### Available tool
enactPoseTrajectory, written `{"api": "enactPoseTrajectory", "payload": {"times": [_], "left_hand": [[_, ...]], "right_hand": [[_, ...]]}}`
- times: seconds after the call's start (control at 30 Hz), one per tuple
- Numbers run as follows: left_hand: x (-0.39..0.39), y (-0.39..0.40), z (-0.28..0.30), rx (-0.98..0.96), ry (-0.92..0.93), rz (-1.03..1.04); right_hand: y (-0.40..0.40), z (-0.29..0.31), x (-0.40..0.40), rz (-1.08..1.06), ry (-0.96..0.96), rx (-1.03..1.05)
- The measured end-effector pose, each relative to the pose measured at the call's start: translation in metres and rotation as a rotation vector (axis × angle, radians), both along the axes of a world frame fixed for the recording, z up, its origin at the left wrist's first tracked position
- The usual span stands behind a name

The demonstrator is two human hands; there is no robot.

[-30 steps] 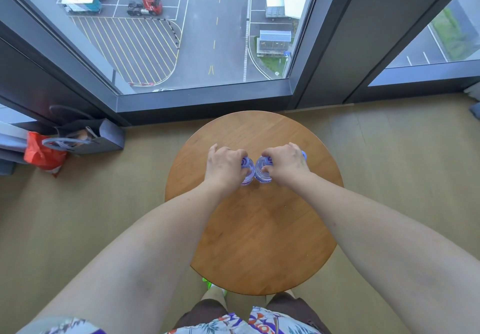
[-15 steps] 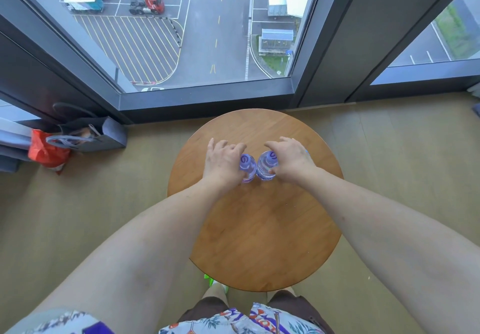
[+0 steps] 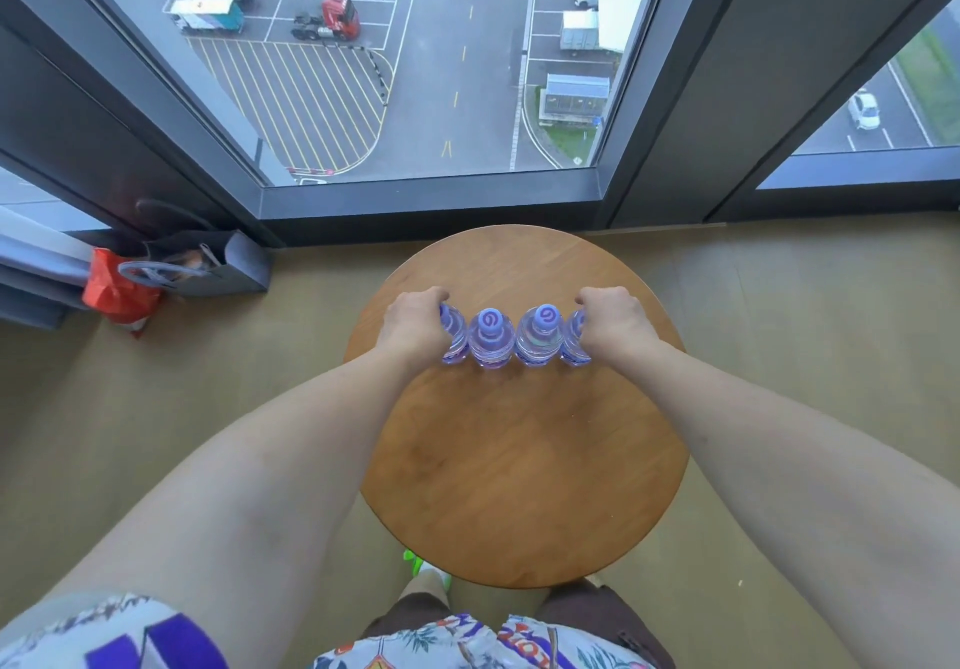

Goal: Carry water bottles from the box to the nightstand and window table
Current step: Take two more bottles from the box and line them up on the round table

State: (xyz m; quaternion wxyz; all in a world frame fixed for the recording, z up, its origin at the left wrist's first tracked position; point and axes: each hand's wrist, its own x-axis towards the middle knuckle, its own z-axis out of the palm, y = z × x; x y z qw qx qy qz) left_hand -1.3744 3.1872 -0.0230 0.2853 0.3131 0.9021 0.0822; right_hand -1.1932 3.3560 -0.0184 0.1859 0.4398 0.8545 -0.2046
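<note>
Four water bottles stand upright and touching in a left-to-right row on the far half of the round wooden table (image 3: pixel 519 460) by the window (image 3: pixel 415 70), long axes vertical and purple caps pointing up toward the viewer. The left hand (image 3: pixel 415 328) has its fingers curled around the leftmost bottle (image 3: pixel 453 335) and the right hand (image 3: pixel 613 325) around the rightmost bottle (image 3: pixel 574 338), while the two middle bottles (image 3: pixel 491 338) stand free between them. Each outer bottle lies directly under its own hand, so the likely next move, letting go, calls only for opening the fingers outward, away from the row.
</note>
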Motion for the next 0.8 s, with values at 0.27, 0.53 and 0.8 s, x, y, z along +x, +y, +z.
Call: {"api": "enactPoseTrajectory", "payload": {"times": [0.27, 0.53, 0.8], "left_hand": [[0.024, -0.017, 0.042, 0.026, 0.025, 0.163], [0.03, -0.091, 0.108, 0.14, 0.137, 0.387], [0.05, -0.294, 0.173, 0.178, 0.322, 0.652]], "right_hand": [[0.008, 0.04, -0.008, 0.23, 0.014, 0.024], [-0.065, 0.111, -0.059, 0.519, 0.149, 0.066], [-0.266, 0.177, -0.103, 0.893, 0.308, 0.114]]}}
